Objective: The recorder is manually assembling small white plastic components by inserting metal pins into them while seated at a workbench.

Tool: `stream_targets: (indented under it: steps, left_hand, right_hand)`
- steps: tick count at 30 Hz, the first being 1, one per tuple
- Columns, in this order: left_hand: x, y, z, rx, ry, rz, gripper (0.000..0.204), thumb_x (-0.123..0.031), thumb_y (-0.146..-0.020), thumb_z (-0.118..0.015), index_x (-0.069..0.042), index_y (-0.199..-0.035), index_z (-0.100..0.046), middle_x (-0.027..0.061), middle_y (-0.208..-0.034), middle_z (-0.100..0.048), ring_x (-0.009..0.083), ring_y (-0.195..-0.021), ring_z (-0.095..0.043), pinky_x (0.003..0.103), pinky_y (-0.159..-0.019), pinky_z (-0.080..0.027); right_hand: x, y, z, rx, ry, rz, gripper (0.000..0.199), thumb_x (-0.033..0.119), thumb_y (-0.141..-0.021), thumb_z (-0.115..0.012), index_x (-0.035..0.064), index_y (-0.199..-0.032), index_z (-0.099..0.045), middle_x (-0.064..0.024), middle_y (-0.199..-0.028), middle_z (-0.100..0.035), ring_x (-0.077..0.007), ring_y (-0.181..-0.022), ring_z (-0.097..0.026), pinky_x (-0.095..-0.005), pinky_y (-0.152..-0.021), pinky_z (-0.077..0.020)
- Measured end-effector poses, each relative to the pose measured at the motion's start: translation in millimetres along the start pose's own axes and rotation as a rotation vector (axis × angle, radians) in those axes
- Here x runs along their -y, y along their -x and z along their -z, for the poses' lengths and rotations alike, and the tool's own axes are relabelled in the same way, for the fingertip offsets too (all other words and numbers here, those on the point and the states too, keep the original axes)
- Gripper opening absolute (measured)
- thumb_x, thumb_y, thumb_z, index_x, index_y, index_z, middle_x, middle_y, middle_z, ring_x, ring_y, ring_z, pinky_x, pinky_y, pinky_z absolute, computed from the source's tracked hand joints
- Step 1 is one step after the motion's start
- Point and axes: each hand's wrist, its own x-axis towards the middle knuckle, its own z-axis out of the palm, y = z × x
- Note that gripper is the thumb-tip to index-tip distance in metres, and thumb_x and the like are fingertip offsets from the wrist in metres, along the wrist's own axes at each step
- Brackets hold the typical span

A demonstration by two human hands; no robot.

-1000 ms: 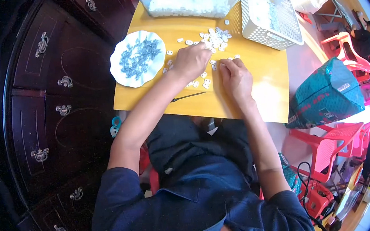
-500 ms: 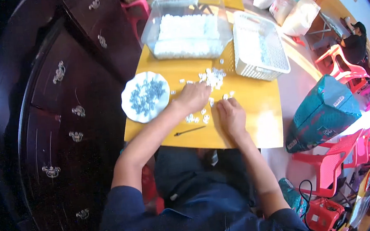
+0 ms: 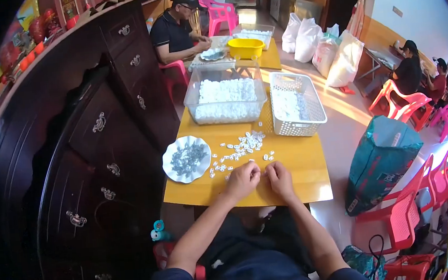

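My left hand (image 3: pixel 244 178) is closed in a pinch near the table's front edge. Close beside it, a small gap apart, my right hand (image 3: pixel 279 180) has its thumb and fingers pressed together as well. Anything between the fingertips is too small to make out. Just beyond my hands lies a loose spread of small white plastic pieces (image 3: pixel 244 144) on the yellow tabletop (image 3: pixel 306 162). A white scalloped plate (image 3: pixel 172 170) to the left carries a heap of small grey pieces (image 3: pixel 188 159).
Behind the spread stand a clear plastic bin (image 3: pixel 227 115) of white pieces and a white perforated basket (image 3: pixel 297 128). A teal bag (image 3: pixel 383 160) and red chairs (image 3: pixel 395 207) are on the right, a dark cabinet (image 3: pixel 86 152) on the left. Another person (image 3: pixel 172 35) sits at the far table.
My left hand has come back from the white pile toward my right hand, and the two are now close together. The view has tilted up, bringing the far table and seated person into sight.
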Motion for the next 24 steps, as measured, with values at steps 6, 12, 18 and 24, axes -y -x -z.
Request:
stream_targets:
  steps: [6, 12, 18, 24]
  left_hand:
    - [-32.3, 44.1, 5.6, 0.025, -0.005, -0.052, 0.012, -0.011, -0.091, -0.063, -0.005, -0.100, -0.057, 0.0184, -0.086, -0.069, 0.0390, -0.082, -0.069, 0.047, -0.068, -0.054]
    - [-59.1, 81.7, 3.3, 0.075, -0.138, -0.200, 0.011, -0.012, -0.092, -0.064, -0.006, -0.099, -0.058, 0.0182, -0.083, -0.068, 0.0375, -0.079, -0.068, 0.046, -0.065, -0.052]
    - [-66.3, 120.4, 6.1, 0.141, -0.309, -0.266, 0.014, -0.014, -0.090, -0.064, -0.007, -0.101, -0.058, 0.0163, -0.083, -0.068, 0.0366, -0.080, -0.068, 0.046, -0.067, -0.053]
    - [-66.9, 132.8, 5.2, 0.237, -0.418, -0.496, 0.021, -0.011, -0.087, -0.066, -0.010, -0.107, -0.060, 0.0104, -0.084, -0.066, 0.0293, -0.079, -0.068, 0.042, -0.067, -0.055]
  right_hand:
    - [10.3, 45.0, 19.0, 0.304, -0.295, -0.213, 0.023, 0.023, -0.103, -0.057, 0.0044, -0.093, -0.064, 0.0021, -0.078, -0.065, -0.0070, -0.064, -0.057, -0.0210, -0.059, -0.0450]
    - [29.9, 88.8, 41.6, 0.466, -0.328, -0.316, 0.022, 0.025, -0.103, -0.059, 0.0053, -0.101, -0.067, 0.0010, -0.080, -0.065, -0.0062, -0.067, -0.058, -0.0218, -0.060, -0.0479]
    - [33.7, 122.8, 39.8, 0.507, -0.309, -0.353, 0.022, 0.025, -0.100, -0.062, 0.0065, -0.091, -0.070, 0.0010, -0.080, -0.070, -0.0058, -0.066, -0.061, -0.0201, -0.060, -0.0474]
    - [24.8, 129.4, 47.2, 0.639, -0.327, -0.567, 0.015, 0.020, -0.095, -0.067, 0.0062, -0.094, -0.072, 0.0012, -0.078, -0.069, -0.0054, -0.062, -0.061, -0.0181, -0.056, -0.0488]
